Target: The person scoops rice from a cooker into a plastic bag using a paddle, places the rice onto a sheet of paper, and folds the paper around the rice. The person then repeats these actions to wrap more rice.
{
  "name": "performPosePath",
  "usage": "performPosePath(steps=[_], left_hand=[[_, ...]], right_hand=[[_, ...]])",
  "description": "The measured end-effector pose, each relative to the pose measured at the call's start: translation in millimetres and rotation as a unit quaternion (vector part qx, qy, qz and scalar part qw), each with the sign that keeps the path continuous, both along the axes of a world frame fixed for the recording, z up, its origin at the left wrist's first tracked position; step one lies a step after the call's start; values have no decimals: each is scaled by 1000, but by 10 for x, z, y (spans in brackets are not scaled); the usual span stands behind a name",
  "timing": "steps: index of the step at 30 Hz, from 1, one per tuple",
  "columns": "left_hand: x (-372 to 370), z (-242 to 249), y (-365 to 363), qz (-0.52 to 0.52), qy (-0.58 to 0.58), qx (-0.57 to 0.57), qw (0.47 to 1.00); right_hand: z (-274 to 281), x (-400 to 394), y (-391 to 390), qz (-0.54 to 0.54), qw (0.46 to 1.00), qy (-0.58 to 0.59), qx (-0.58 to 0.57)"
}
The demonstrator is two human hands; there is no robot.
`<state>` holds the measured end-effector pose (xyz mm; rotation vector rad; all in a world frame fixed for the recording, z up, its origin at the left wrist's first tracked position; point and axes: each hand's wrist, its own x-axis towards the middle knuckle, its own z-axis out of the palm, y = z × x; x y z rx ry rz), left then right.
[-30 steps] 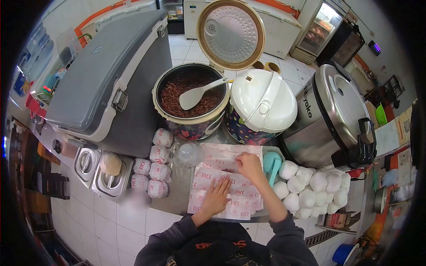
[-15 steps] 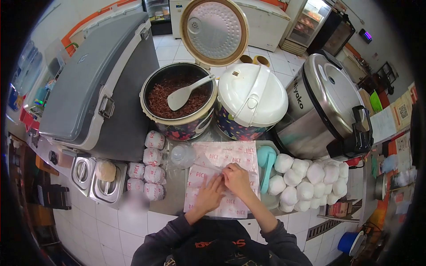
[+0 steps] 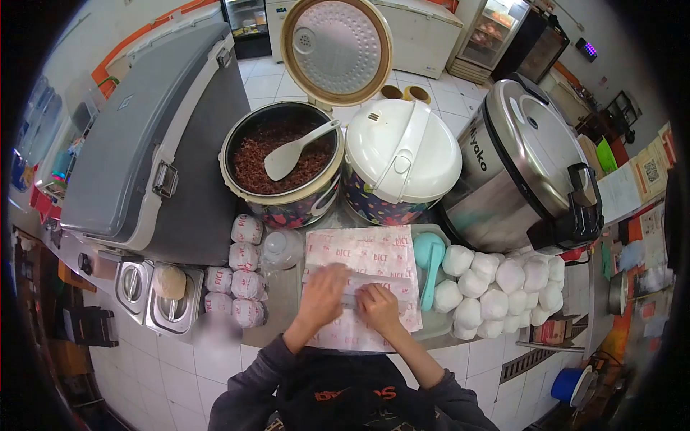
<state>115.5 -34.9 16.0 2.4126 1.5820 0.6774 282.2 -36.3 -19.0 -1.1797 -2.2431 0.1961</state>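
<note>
Sitting at twelve o'clock on the surface [image 3: 287,316], the open cooker [image 3: 282,164] holds dark rice and a spoon [image 3: 291,152], with white balls [image 3: 496,291] at three o'clock. Printed wrappers [image 3: 366,255] lie at centre; the left hand [image 3: 321,296] and right hand [image 3: 379,307] press there, fingers pinching one sheet.

At frame centre, the paper sheets [image 3: 363,262] are white with red "RICE" print, like the wrapped balls [image 3: 243,269] at left. The open cooker [image 3: 280,158] upper centre holds reddish-brown rice with a white paddle [image 3: 287,152]; the scoop [image 3: 430,255] right of centre is turquoise, beside plain white balls [image 3: 496,287].
</note>
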Motion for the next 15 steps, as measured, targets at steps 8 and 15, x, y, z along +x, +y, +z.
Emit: performPosePath(steps=[8, 15], left_hand=[[105, -456, -139, -79, 21, -2, 997], [-56, -539, -211, -123, -32, -4, 992]], right_hand=[[-205, 17, -113, 3, 1000, -3, 26], [-48, 87, -262, 15, 999, -41, -5]])
